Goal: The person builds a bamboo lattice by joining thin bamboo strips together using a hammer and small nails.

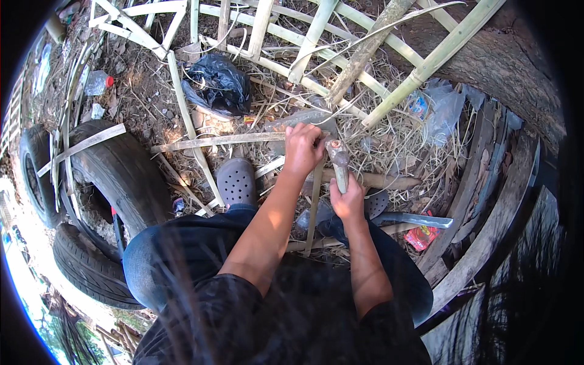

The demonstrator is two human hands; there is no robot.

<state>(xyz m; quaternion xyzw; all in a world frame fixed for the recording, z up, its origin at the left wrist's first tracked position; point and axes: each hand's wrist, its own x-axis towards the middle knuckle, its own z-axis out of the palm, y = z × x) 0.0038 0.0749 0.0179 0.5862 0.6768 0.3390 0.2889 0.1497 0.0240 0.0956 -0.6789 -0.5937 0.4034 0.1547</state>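
Note:
My right hand (348,198) is wrapped round the handle of a hammer (339,163), whose worn head points up and away from me. Close to its left, my left hand (304,149) is closed with thumb and fingertips together; what they pinch is too small to make out. Under the left hand lies the end of a flat wooden slat (225,140) running out to the left. A narrow bamboo strip (314,210) comes from that spot toward me between my legs. A round wooden stick (389,181) lies crosswise behind the right hand.
A bamboo lattice (316,42) spreads across the far side. A long blade (420,219) lies by my right shoe, near a red wrapper (423,234). Old tyres (121,170) stand left, a black plastic bag (218,84) lies ahead, and a log (486,73) is far right.

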